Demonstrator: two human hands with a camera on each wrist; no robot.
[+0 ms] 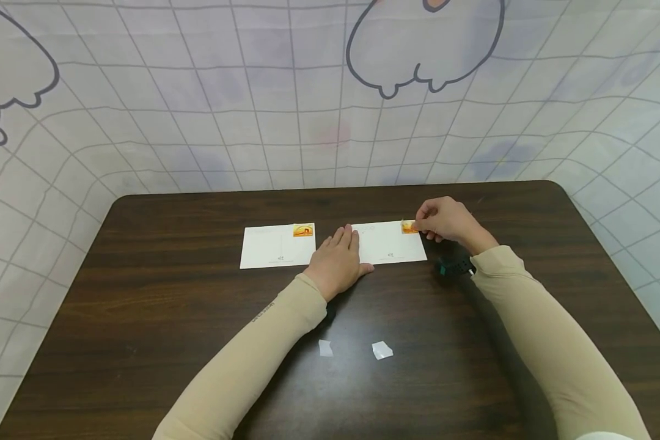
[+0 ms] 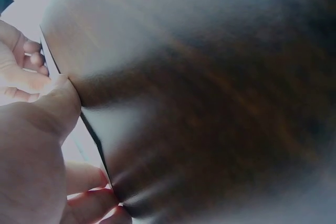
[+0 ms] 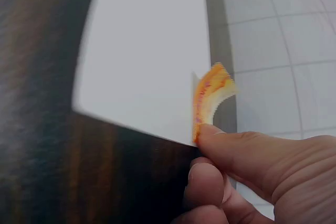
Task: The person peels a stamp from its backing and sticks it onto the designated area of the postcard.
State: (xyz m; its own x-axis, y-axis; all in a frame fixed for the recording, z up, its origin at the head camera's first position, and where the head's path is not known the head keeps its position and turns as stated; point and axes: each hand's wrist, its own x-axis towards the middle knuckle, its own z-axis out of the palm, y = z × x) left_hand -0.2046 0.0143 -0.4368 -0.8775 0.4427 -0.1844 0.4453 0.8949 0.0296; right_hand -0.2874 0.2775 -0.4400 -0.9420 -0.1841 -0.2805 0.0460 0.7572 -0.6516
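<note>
I see tabletop (image 1: 198, 305): dark wood grain, smooth, slight sheen. Cards (image 1: 275, 247) (image 1: 390, 244): matt white paper. Stamp (image 3: 209, 98): thin paper, orange print, toothed edge, curling. Scraps (image 1: 326, 348) (image 1: 382, 350): glossy, translucent. Backdrop (image 1: 198, 110): soft cloth. Sleeves (image 1: 253, 354): matt beige knit.

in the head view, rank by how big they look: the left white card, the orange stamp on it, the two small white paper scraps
1. Left white card
2. Orange stamp
3. The two white paper scraps: alike, and being nearer the camera makes them unsure against the stamp.
</note>
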